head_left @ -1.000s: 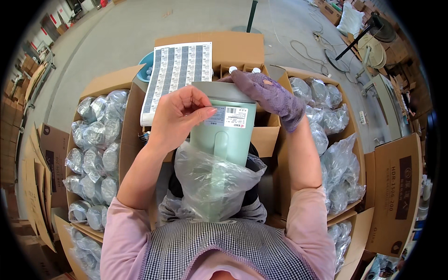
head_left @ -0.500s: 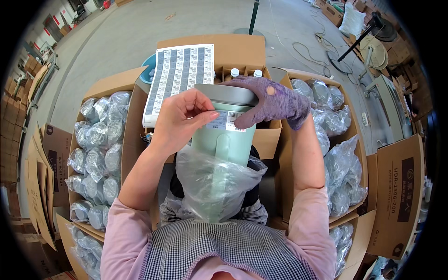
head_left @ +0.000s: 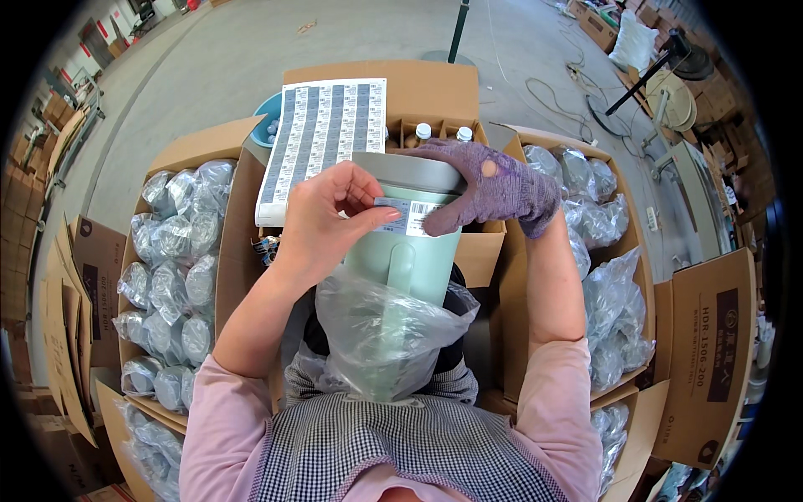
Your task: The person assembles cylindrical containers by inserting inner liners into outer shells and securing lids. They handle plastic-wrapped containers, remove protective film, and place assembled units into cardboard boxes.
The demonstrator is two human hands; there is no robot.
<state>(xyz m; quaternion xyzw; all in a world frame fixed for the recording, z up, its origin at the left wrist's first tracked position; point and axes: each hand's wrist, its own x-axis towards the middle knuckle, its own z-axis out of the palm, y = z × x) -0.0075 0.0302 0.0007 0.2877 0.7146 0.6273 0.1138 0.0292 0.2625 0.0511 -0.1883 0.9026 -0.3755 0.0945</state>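
Steadying a pale-green, smooth cylindrical container (head_left: 431, 261) with a grey end cap (head_left: 407, 173).
Container: before the near edge of the open brown cardboard carton (head_left: 481, 251), partly inside a clear plastic bag (head_left: 339, 322). Gloved right hand (head_left: 502, 184) grasps cap and wall; bare left hand (head_left: 326, 213) thumbs a grey-and-white rectangular label (head_left: 418, 219), pinch unclear. Likely light, stiff, slippery; hold the rim.

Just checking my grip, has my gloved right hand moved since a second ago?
Yes. Judged against the white bottle caps behind, the gloved right hand has shifted slightly toward your checked apron; its thumb now overlaps the label.
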